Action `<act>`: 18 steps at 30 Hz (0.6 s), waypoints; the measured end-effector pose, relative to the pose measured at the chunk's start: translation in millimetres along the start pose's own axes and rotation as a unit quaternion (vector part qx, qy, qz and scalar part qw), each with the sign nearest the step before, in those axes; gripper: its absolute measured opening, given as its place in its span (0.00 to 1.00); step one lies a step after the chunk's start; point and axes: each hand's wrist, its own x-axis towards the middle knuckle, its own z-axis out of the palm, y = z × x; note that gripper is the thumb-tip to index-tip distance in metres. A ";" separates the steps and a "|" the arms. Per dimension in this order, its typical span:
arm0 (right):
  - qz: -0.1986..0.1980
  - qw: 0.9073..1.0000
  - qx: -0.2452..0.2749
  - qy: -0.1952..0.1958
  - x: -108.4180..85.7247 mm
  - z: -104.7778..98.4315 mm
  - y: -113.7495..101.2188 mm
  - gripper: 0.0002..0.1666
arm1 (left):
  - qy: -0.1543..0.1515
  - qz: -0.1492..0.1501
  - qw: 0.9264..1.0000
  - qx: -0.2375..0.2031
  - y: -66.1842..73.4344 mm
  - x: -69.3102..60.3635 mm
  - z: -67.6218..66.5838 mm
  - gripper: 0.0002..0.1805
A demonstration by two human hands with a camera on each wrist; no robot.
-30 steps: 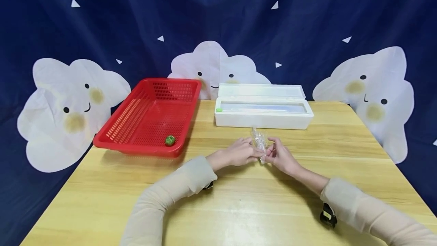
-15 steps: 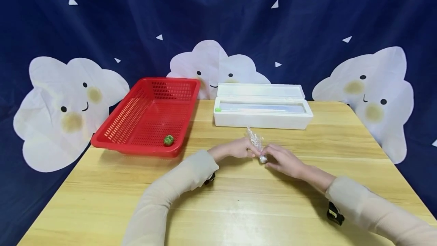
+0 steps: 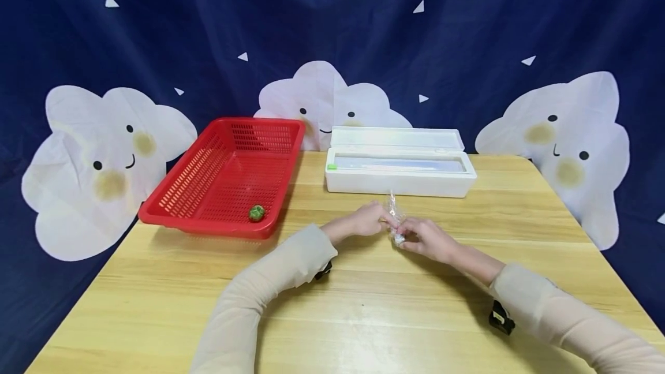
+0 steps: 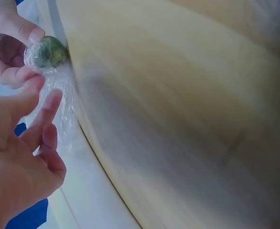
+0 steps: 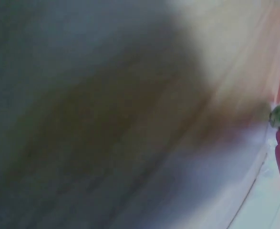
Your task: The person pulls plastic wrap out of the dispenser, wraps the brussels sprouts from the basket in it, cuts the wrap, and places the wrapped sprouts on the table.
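Observation:
A small round green vegetable [image 4: 51,51], wrapped in clear cling film, is held between the thumb and fingers of my right hand [image 3: 428,239], just above or on the table. Its exact kind is unclear through the film. The loose tail of the cling film [image 4: 66,102] trails away from it towards the white box. My left hand [image 3: 369,219] is beside the tail, fingertips at the film and close to the right fingers. In the left wrist view its leading fingertips look apart. At the right wrist view's edge, part of the wrapped vegetable [image 5: 279,117] shows.
On the left stands a red perforated basket [image 3: 283,180] with a similar green round vegetable [image 3: 257,213] inside. Behind the hands is a long white box [image 3: 400,183], lid raised, with a green tab [image 3: 332,167]. A dark blue cloud-print curtain [image 3: 374,27] hangs behind the wooden table [image 3: 363,316].
The film tail has swung from leaning left to nearly upright. My right hand has moved onto the bundle and grips it, and the left fingers have shifted slightly along the film.

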 end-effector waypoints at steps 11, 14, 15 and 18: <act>0.083 0.980 0.159 -0.082 -1.2 -9.0 -3.3 0.08 | -0.072 0.039 0.996 0.031 8.7 -6.4 2.8 0.10; 0.104 0.968 0.203 -0.103 -1.0 -9.1 -2.6 0.11 | -0.088 0.024 0.996 0.016 11.4 -10.2 4.6 0.10; 0.108 0.965 0.214 -0.107 -0.6 -9.1 -2.3 0.12 | -0.086 0.017 0.996 0.008 12.0 -11.5 5.4 0.11; 0.121 0.957 0.235 -0.116 0.4 -8.3 -0.3 0.15 | -0.059 -0.013 0.998 -0.008 12.8 -15.2 8.7 0.12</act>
